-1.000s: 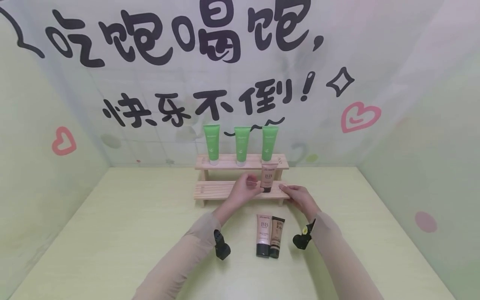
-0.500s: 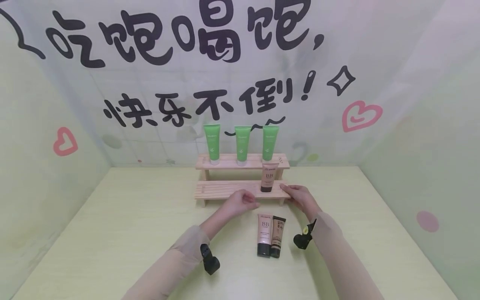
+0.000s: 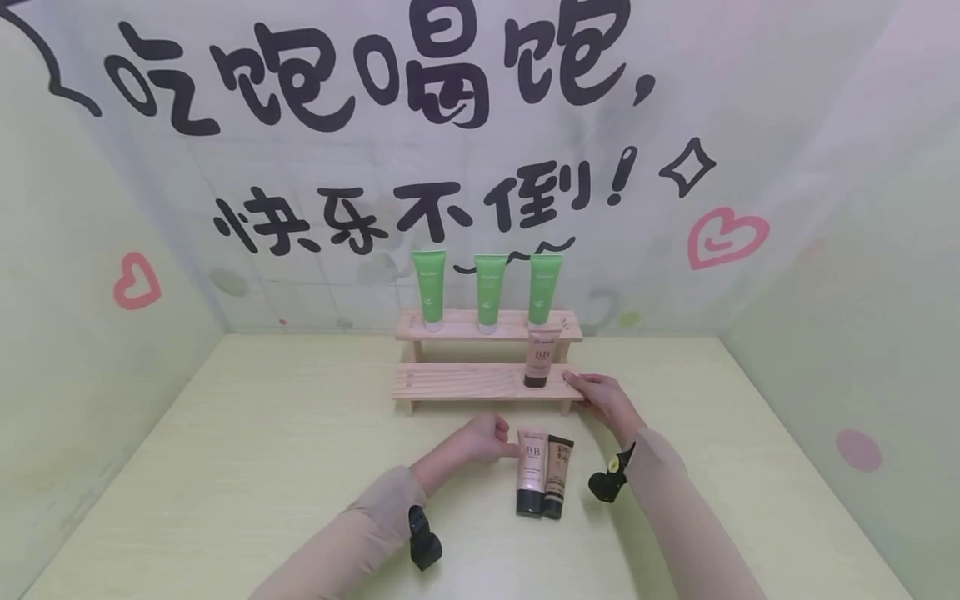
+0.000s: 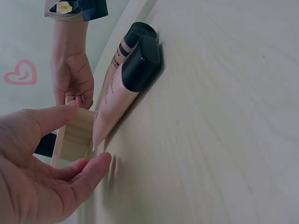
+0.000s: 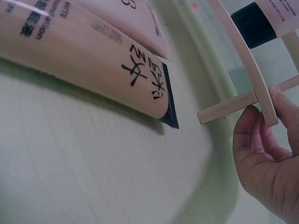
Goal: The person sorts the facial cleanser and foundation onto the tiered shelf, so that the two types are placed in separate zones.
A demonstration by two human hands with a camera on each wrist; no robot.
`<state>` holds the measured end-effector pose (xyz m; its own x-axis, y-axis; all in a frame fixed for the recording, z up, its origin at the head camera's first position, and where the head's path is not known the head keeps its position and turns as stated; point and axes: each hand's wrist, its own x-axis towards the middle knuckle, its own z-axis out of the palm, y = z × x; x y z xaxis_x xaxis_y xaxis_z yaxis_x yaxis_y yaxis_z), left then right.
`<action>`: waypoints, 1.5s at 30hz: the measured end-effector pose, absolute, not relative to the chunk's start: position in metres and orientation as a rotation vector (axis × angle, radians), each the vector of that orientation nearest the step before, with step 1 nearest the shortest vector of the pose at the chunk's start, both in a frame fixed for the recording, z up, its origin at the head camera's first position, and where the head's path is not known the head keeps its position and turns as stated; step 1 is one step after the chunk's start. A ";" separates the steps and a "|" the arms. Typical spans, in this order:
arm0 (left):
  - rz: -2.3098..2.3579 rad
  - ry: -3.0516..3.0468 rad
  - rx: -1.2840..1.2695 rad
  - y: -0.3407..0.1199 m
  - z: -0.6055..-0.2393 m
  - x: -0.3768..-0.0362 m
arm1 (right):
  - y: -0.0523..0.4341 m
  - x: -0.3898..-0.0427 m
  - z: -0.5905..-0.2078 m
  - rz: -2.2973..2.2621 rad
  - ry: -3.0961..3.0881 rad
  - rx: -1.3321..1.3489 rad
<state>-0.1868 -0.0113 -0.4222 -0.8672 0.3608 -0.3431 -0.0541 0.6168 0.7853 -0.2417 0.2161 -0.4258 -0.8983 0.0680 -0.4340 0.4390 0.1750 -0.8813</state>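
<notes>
My left hand (image 3: 483, 439) is beside the crimped end of a pink BB cream tube (image 3: 532, 471) that lies on the table. In the left wrist view its thumb and fingers are spread apart near that end, with nothing gripped. A tan tube with a black cap (image 3: 557, 479) lies against the pink one. With thumb and fingers, my right hand (image 3: 606, 402) pinches the right end of the lower board of a two-tier wooden display stand (image 3: 465, 382). Another pink BB cream tube (image 3: 542, 358) stands cap down on that lower board, near the right hand.
Three green tubes stand upright on the upper tier: a left one (image 3: 431, 287), a middle one (image 3: 489, 292) and a right one (image 3: 543, 287). The pale table (image 3: 262, 433) meets a printed back wall (image 3: 315, 158) and side walls.
My left hand has left the standing BB cream tube and come down and towards me, to the tubes lying on the table. My right hand stays at the stand's end.
</notes>
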 end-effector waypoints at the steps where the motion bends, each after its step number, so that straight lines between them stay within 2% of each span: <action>1: 1.163 2.372 0.242 -0.010 -0.424 -0.185 | 0.216 -0.242 -0.426 -1.785 2.154 0.497; 22: 1.117 2.387 0.262 0.014 -0.424 -0.172 | 0.216 -0.244 -0.425 -1.844 2.145 0.500; 36: 1.018 2.336 0.155 0.019 -0.423 -0.175 | 0.215 -0.244 -0.425 -1.840 2.124 0.488; 45: 1.070 2.328 0.182 0.015 -0.429 -0.171 | 0.215 -0.242 -0.425 -1.844 2.110 0.475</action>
